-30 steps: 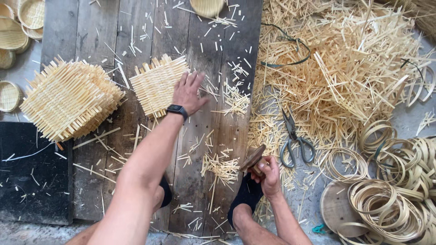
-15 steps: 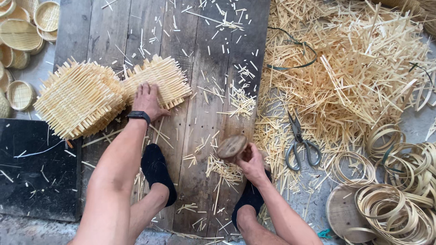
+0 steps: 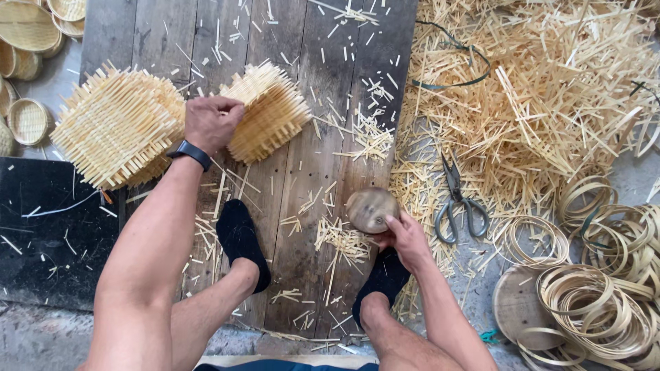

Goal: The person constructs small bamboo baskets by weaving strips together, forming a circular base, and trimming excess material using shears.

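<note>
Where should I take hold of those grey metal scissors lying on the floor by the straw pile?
Probably by the two loop handles at the near end of the grey metal scissors, coming from the person's side, near the right hand. They lie flat with the closed blades pointing away into the heap of pale bamboo strips.

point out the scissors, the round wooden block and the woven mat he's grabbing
scissors [image 3: 456, 199]: head view, on the pivot.
round wooden block [image 3: 370, 209]: head view, middle of its flat face.
woven mat [image 3: 271, 113]: head view, middle of the weave.
</note>
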